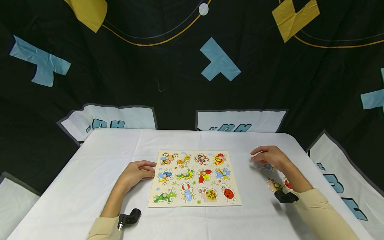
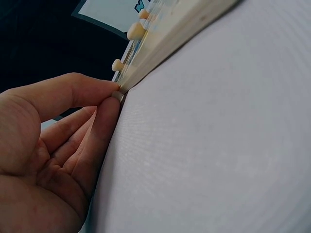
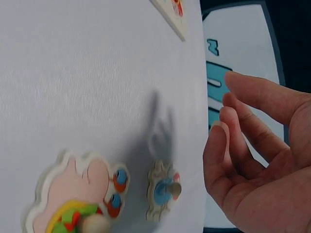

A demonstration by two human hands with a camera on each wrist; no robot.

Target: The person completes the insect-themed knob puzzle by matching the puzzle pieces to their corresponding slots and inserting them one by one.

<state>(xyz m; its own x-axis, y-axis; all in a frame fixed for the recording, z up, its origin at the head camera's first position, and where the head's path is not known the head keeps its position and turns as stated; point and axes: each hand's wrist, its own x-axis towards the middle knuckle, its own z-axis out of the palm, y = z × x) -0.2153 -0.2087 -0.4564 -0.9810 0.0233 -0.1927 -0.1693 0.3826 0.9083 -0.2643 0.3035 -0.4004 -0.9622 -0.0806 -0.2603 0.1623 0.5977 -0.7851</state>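
A wooden insect puzzle board (image 1: 192,182) lies flat on the white table. At its left edge is my left hand (image 1: 136,173); in the left wrist view the thumb and a finger (image 2: 95,92) pinch the board's edge (image 2: 165,53). Wooden knobs stand up from several pieces, such as the caterpillar (image 1: 185,174) and the grasshopper (image 1: 165,196). My right hand (image 1: 271,156) hovers at the right, fingers loosely bent and nothing between them. Below it lie a small blue-bodied piece (image 3: 163,191), a snail piece (image 3: 73,184) and a ladybug piece (image 1: 287,183), partly hidden by the forearm.
The white tablecloth (image 1: 120,146) spreads around the board on all sides. Behind the table hangs a black curtain (image 1: 168,76) with blue and yellow shapes. A dark strap device (image 1: 129,217) sits at the left wrist, another (image 1: 286,197) at the right.
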